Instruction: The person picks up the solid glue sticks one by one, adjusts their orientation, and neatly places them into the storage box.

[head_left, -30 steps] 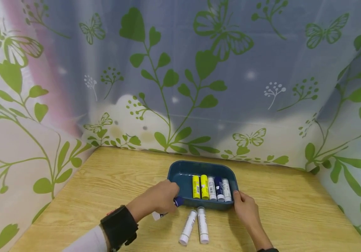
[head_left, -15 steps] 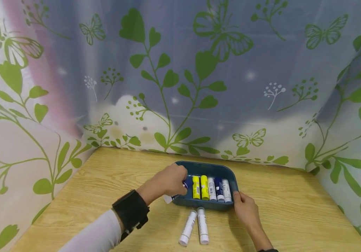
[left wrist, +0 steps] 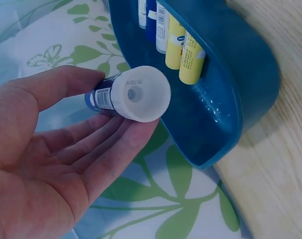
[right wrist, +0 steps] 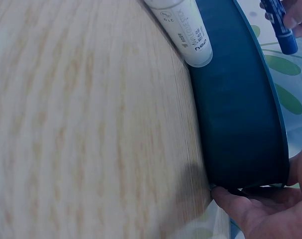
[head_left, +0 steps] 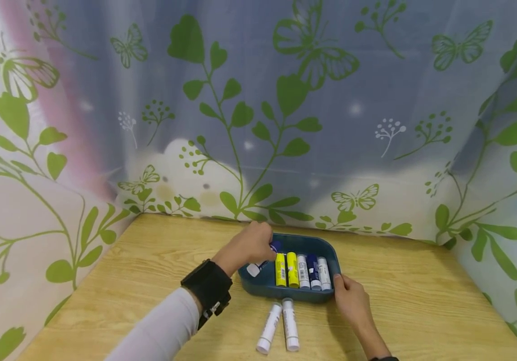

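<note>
My left hand pinches a dark blue glue stick with a white base between thumb and fingers, over the left part of a dark teal tray. In the left wrist view the stick's hollow white base faces the camera. Inside the tray, a row of glue sticks stands to the right: two yellow ones, a white one, a dark blue one and another white one. My right hand grips the tray's front right corner, thumb at the rim and fingers under the edge.
Two white glue sticks lie on the wooden table in front of the tray, their far ends close together. A patterned curtain hangs behind the table and along both sides.
My left hand has carried the blue glue stick from the tray's front left, up and to the right, over its inside. The right hand has stayed at the tray's corner.
</note>
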`<state>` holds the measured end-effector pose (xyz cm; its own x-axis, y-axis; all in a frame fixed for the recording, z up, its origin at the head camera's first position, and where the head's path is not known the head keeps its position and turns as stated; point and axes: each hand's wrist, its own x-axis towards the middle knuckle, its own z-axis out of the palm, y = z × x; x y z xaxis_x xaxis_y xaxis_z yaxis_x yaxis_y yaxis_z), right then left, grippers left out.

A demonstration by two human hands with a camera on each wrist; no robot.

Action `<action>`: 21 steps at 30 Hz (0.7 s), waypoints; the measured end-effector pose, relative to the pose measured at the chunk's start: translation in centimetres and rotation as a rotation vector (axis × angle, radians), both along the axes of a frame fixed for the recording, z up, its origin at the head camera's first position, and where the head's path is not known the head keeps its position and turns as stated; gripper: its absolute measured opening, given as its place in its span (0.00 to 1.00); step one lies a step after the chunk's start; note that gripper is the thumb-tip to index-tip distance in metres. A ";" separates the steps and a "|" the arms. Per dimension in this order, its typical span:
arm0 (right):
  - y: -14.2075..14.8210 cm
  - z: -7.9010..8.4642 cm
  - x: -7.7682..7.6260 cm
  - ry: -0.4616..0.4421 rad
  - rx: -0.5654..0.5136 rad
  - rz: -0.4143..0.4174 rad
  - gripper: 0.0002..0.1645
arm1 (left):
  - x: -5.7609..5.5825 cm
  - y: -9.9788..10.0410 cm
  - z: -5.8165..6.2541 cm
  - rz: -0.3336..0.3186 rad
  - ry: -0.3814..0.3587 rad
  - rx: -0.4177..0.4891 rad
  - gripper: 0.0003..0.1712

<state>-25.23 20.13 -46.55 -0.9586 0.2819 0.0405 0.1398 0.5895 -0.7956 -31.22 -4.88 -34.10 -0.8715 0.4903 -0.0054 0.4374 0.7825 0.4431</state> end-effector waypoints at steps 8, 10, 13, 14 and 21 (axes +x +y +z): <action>0.0 -0.1 -0.1 -0.004 -0.002 -0.002 0.23 | -1.2 0.6 -1.2 0.138 -0.027 0.086 0.33; 0.0 -0.2 -0.1 -0.003 0.008 -0.003 0.24 | -1.5 0.6 -1.7 0.183 -0.027 0.118 0.31; 0.0 -0.2 -0.1 0.002 0.023 0.000 0.25 | -1.8 0.6 -2.6 0.242 -0.022 0.179 0.27; 0.0 -0.2 -0.1 0.001 0.026 0.000 0.25 | -1.9 0.6 -3.0 0.259 -0.022 0.200 0.26; 0.1 -0.2 -0.1 -0.005 0.022 -0.001 0.25 | -2.1 0.7 -5.3 0.334 -0.066 0.348 0.18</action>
<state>-25.30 20.23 -46.70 -0.9586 0.2815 0.0422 0.1437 0.6064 -0.7821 -33.34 -4.20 -39.44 -0.9849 0.1661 0.0489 0.1499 0.6762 0.7213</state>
